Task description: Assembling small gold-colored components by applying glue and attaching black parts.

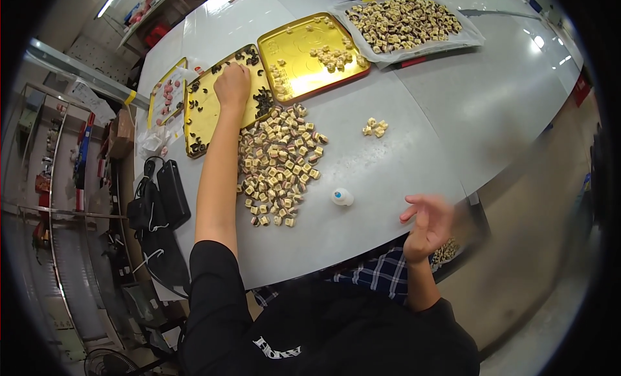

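Observation:
My left hand (233, 86) reaches far out over a yellow tray (210, 110) that holds small dark curved pieces (263, 101). Its fingers are curled down and closed; whatever they pinch is hidden beneath the hand. Beside my left forearm lies a wide heap of small cream-coloured block-like pieces with dark and pinkish sides (278, 159). My right hand (428, 227) hovers by the table's near edge, partly blurred, its fingers apart and nothing seen in them. Nearest to it on the tabletop is a small white bottle with a blue tip (343, 197).
A shiny gold tray (297, 49) holds small cream pieces. Behind it, a paper-lined tray (475, 36) is full of block-like pieces. A little cluster of cream pieces (375, 127) sits mid-table. At left are a tray with pink pieces (152, 110) and a black power adapter (172, 191).

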`<state>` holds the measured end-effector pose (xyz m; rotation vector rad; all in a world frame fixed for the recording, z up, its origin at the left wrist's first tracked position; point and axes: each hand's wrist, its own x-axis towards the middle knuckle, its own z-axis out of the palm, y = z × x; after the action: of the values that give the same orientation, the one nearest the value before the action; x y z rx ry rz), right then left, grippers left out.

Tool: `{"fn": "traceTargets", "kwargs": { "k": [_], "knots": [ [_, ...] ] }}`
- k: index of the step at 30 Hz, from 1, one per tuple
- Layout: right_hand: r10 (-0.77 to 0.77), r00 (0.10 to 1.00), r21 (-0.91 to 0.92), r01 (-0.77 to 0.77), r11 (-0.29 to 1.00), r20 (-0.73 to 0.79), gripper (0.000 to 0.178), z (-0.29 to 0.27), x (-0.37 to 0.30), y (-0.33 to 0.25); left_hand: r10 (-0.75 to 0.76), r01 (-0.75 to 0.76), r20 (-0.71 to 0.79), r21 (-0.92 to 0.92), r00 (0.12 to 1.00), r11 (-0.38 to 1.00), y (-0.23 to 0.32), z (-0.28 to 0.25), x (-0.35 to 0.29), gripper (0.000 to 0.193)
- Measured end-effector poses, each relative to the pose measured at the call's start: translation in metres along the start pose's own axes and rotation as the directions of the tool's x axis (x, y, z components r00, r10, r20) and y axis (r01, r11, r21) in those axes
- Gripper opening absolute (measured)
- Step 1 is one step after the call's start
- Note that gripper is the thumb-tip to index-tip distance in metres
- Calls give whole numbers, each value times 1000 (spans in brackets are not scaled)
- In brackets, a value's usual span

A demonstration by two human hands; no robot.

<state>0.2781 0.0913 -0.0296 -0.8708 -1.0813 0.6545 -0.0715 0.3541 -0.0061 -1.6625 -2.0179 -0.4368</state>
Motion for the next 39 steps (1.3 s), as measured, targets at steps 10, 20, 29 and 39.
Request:
{"fn": "traceTargets", "kwargs": {
  "k": [10,20,29,39],
  "knots": [
    [-89,990,-18,92,996,108,16,-2,3,2,-263,237,-86,-235,961,943,-25,-59,-11,37],
    [-32,995,30,30,999,97,14,-1,-2,1,-564,493,-63,-414,823,765,-92,-157,-104,38],
    [72,983,83,-87,993,170,14,-8,5,-4,-593,565,-4,-300,805,769,-23,-190,-265,22],
    [57,814,-160,44,986,578,19,37,102,-12,-392,403,93,-202,915,893,-21,-202,-286,19]
  ]
}}
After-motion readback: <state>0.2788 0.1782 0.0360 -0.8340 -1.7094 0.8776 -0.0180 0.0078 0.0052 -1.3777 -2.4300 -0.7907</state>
